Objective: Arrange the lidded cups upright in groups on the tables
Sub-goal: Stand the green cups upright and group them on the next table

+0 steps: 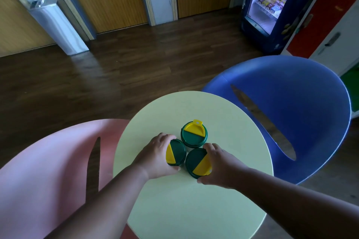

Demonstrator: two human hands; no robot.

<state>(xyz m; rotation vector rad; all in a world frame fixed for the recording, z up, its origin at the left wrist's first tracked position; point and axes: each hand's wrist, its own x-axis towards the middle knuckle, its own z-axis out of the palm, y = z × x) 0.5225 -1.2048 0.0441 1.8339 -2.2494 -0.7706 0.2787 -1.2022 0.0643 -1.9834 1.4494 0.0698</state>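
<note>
Three lidded cups are seen from above, standing upright in a tight cluster near the middle of a round pale-green table (194, 200). Each is closed by a dark green lid with a yellow flap. The far cup (194, 134) is left untouched, its yellow flap turned toward the far edge of the table. The left cup (175, 152) is gripped around its side by the left hand (155, 158), with the fingers (165, 137) curled over the far rim and the thumb pressed in at the near side, so the hand is clamped on that cup. The right cup (197, 163) is clasped in the same way by the right hand (221, 166), whose fingertips are laid over the far rim and whose thumb is set low at the near side. The two held cups are placed just beside each other and close against the far cup; whether the walls actually touch cannot be told from above. A pink chair (48, 170) is seen at the left of the table and a blue chair (301, 112) at the right. A lit drinks fridge (272, 1) is seen standing on the dark wooden floor (136, 63) at the far right
</note>
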